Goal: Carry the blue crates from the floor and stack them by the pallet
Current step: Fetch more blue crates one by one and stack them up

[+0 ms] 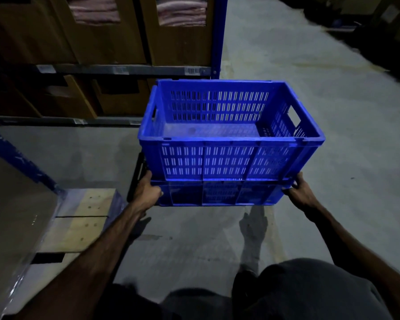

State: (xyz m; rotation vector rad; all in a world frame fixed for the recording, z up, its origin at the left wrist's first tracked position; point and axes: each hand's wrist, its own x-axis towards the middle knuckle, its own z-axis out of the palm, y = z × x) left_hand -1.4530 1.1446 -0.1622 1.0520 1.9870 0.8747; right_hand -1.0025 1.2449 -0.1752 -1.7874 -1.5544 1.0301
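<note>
Two blue slotted crates are nested together in front of me, above the concrete floor. The upper crate [229, 139] is empty and sits inside the lower crate [219, 192], of which only a band shows. My left hand [148, 190] grips the lower crate's left end and my right hand [298, 190] grips its right end. A wooden pallet [83, 222] lies on the floor at my left, partly under a wrapped load.
Blue steel racking [217, 38] with brown cartons stands behind the crates. A plastic-wrapped cardboard load [12, 222] fills the left edge. A black object [136, 179] is just left of the crates. Open concrete aisle [333, 112] runs to the right. My knees show at the bottom.
</note>
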